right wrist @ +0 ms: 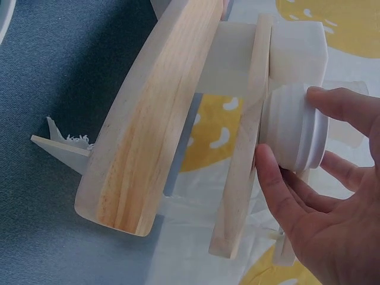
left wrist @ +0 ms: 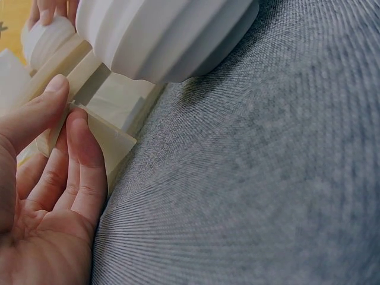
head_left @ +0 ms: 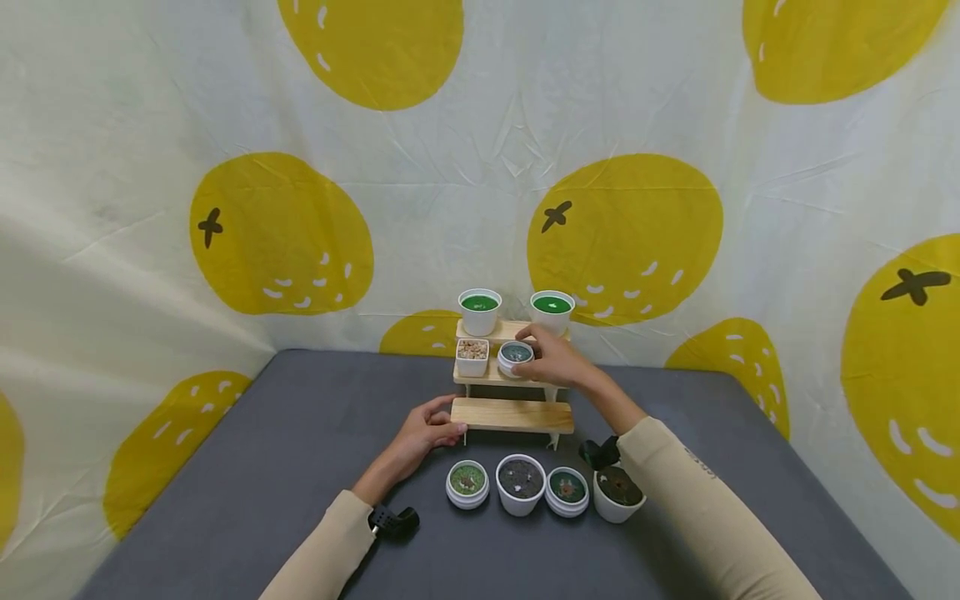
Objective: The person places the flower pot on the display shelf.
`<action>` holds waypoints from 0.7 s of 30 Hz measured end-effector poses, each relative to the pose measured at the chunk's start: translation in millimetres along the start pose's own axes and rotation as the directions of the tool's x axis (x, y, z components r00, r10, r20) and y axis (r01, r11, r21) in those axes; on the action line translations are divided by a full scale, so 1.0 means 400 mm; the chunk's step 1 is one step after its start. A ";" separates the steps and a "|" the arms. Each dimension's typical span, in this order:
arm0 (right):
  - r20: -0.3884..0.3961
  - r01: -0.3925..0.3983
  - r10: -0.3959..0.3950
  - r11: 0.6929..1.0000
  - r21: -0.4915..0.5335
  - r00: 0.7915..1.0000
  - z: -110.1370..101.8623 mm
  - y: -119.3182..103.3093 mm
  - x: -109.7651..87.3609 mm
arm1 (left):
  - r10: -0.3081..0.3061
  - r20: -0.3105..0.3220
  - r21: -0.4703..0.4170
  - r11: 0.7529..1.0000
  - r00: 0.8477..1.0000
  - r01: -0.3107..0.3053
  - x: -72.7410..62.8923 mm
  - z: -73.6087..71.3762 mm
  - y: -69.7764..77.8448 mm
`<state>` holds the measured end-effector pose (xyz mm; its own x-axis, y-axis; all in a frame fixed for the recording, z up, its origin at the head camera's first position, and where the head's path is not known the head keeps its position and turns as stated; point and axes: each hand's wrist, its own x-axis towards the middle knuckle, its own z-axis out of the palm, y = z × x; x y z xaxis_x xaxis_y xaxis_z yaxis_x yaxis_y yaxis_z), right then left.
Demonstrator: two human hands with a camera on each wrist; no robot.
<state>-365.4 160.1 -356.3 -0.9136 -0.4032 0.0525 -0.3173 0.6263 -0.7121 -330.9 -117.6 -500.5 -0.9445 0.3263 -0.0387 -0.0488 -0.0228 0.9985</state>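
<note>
My right hand [head_left: 557, 357] grips a small round white pot [head_left: 515, 357] with a grey-blue top, on the middle shelf of a three-step wooden stand [head_left: 513, 414]. In the right wrist view, thumb and fingers lie around the pot [right wrist: 291, 126], whose base is at the shelf [right wrist: 240, 178]. My left hand [head_left: 422, 432] pinches the left end of the stand's lowest step between thumb and fingers, as the left wrist view shows. Left of the gripped pot, a square white pot [head_left: 472, 358] of tan pebbles stands on the same shelf.
Two white pots with green tops, one left [head_left: 479, 313] and one right [head_left: 552, 315], stand on the top step. Before the stand, several pots line the grey table [head_left: 300, 467]: a green-topped one [head_left: 467, 485], a dark-filled one [head_left: 521, 485] and others. A fruit-patterned cloth [head_left: 450, 208] hangs behind.
</note>
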 end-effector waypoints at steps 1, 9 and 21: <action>0.000 -0.003 0.003 1.000 0.002 1.000 0.000 0.001 0.000 | -0.001 -0.002 -0.001 1.000 1.000 0.001 0.000 0.001 0.000; 0.006 0.007 -0.007 1.000 -0.026 1.000 -0.004 -0.008 -0.003 | 0.007 -0.003 -0.014 1.000 1.000 -0.007 0.002 0.003 0.001; 0.044 -0.005 0.007 0.998 -0.059 0.999 -0.019 -0.013 -0.023 | 0.005 -0.007 -0.007 1.000 1.000 -0.005 -0.002 0.004 0.005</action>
<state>-357.2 165.8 -347.8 -0.9038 -0.4276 0.0164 -0.3275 0.6666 -0.6696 -329.7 -116.6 -498.5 -0.9469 0.3197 -0.0336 -0.0460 -0.0312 0.9985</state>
